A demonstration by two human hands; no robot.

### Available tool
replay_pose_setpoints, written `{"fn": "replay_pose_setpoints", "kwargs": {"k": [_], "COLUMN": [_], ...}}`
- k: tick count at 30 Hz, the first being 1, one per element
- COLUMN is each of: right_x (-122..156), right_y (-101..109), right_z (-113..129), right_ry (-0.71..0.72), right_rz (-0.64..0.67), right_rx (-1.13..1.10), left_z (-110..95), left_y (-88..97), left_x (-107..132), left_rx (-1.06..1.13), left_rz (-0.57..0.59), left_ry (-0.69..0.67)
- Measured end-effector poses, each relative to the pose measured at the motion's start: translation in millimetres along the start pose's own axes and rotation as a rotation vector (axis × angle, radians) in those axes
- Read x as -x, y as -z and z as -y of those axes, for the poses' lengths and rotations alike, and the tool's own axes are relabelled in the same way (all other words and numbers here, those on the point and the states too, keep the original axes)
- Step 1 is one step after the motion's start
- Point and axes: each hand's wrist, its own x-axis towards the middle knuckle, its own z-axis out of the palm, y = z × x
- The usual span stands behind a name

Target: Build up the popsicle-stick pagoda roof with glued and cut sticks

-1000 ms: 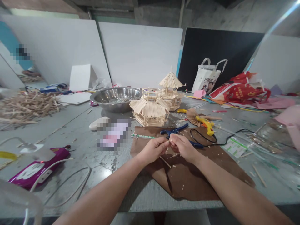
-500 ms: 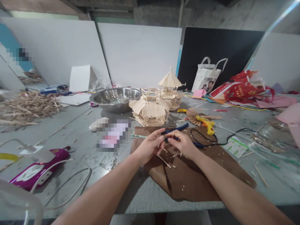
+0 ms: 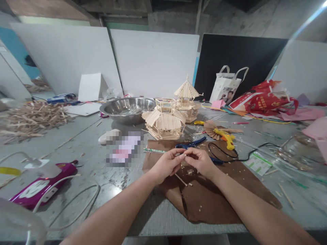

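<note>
My left hand [image 3: 168, 165] and my right hand [image 3: 200, 162] meet above a brown sheet [image 3: 217, 200]. Thumbs and fingers of both are pinched together, tip to tip. Something tiny and pale seems to sit between the fingertips, too small to name. Thin wooden sticks [image 3: 182, 179] show just below my left hand. A blue-handled cutting tool [image 3: 191, 143] lies right behind the fingers, partly covered by them. Beyond it stands a small pavilion model [image 3: 166, 122] built of thin sticks, with a taller pointed-roof model [image 3: 187, 92] behind.
A steel bowl [image 3: 109, 110] stands left of the models. A yellow glue gun [image 3: 227, 137] with a black cable lies to the right. At left are a stick pile [image 3: 33, 119] and a purple power strip [image 3: 28, 194]. A phone [image 3: 126, 146] and red bag [image 3: 263, 98] are also there.
My right fingertips have come against those of my left hand. A dark thing seen at the right fingers no longer shows there. The view has tilted up slightly.
</note>
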Motion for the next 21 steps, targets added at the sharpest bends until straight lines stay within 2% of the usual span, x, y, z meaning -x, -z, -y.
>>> {"fn": "replay_pose_setpoints", "kwargs": {"k": [6, 12, 15, 17, 21], "right_x": [1.4, 1.9, 1.2, 0.7, 0.2], "right_y": [-1.1, 0.5, 3.4, 4.9, 4.9], "right_z": [-1.8, 1.7, 2.1, 2.0, 1.5], "right_ry": [0.084, 0.134, 0.058, -0.015, -0.108], "right_rz": [-0.070, -0.132, -0.187, -0.184, -0.163], "right_rx": [0.087, 0.147, 0.078, -0.003, -0.166], "left_z": [-4.6, -2.7, -2.4, -6.3, -32.2], "left_y": [-3.6, -2.9, -2.0, 0.8, 18.0], "left_x": [0.2, -0.9, 1.5, 3.6, 0.6], "left_rx": [0.010, -0.300, -0.434, -0.496, -0.525], "left_rz": [-0.049, -0.221, -0.277, -0.359, -0.583], "left_ry": [0.053, -0.073, -0.156, -0.205, -0.276]}}
